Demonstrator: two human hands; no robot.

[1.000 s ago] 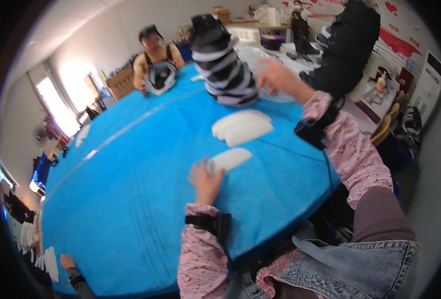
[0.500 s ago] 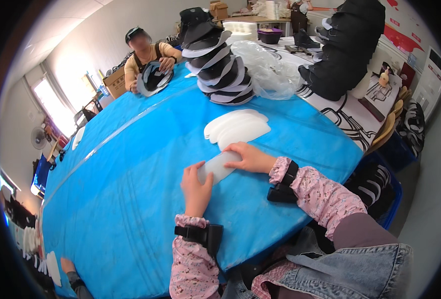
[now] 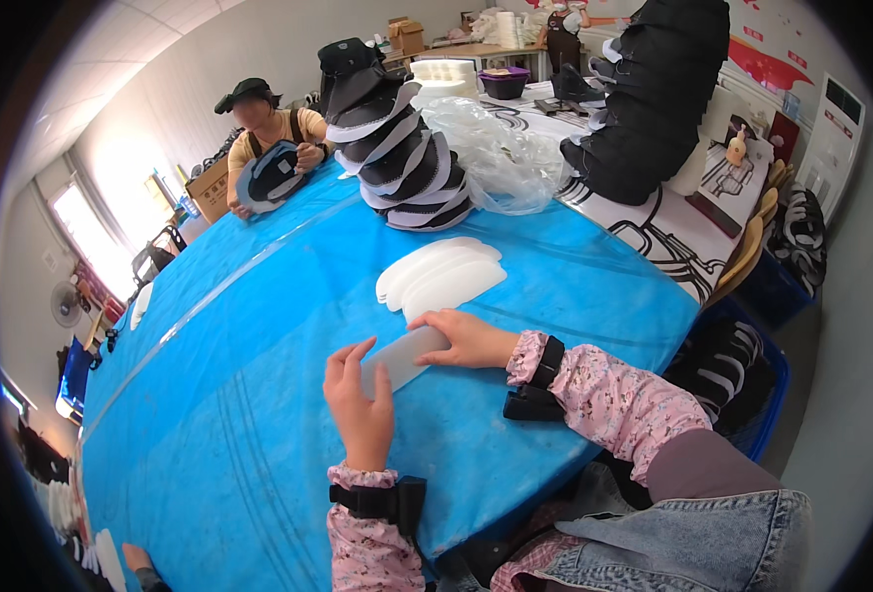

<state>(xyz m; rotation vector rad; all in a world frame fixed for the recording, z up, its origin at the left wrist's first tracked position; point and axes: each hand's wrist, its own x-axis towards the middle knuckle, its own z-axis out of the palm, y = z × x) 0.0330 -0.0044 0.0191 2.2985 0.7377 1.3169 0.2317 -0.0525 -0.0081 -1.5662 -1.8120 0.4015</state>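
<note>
A translucent white plastic brim piece (image 3: 404,361) is held between my two hands, low over the blue-covered table (image 3: 259,395). My right hand (image 3: 464,340) pinches its far right end, thumb on the near side. The other end lies between the thumb and spread fingers of my left hand (image 3: 361,405), slightly blurred. Just beyond my right hand lies a fanned stack of white brim pieces (image 3: 443,276), flat on the table and overlapping.
Behind the fan stands a leaning stack of black and grey caps (image 3: 397,148), next to a clear plastic bag (image 3: 501,158). A taller black cap stack (image 3: 654,109) rises at right. Across the table a person (image 3: 269,148) holds a cap. A blue crate (image 3: 767,395) sits beside the table.
The view has shifted, so the table things sit further left and lower. My left fingers have spread a little around the brim piece. The person opposite has turned the cap over.
</note>
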